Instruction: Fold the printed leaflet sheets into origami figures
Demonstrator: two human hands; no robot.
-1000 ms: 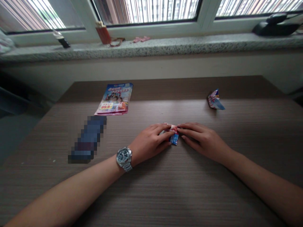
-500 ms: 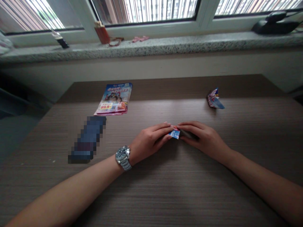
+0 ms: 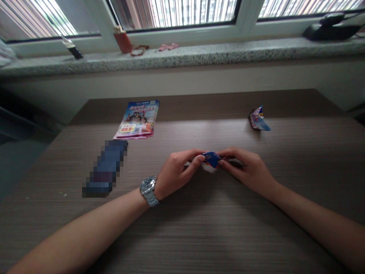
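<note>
A small folded piece of printed paper point(image 3: 211, 159), mostly dark blue on the side facing me, is held between both hands over the middle of the table. My left hand point(image 3: 182, 165), with a metal watch point(image 3: 149, 190) on its wrist, pinches its left end between thumb and fingers. At the right corner, the thumb and fingertips of my right hand point(image 3: 247, 167) grip it too. Part of the paper's lower side is hidden behind the front layer. Farther back on the right stands another folded paper shape point(image 3: 259, 119) with similar blue and red print.
A stack of printed flyers point(image 3: 137, 118) lies at the back left of the wooden table point(image 3: 182, 228). Nearer me is a blurred-out dark phone-like object point(image 3: 105, 167). On the stone windowsill point(image 3: 199, 57) stand a brown holder point(image 3: 123, 41), pink items point(image 3: 169, 46) and a black device point(image 3: 330, 28).
The paper has been turned in my fingers, so a dark blue face shows instead of the light blue and red one. My left thumb now rests on top of it.
</note>
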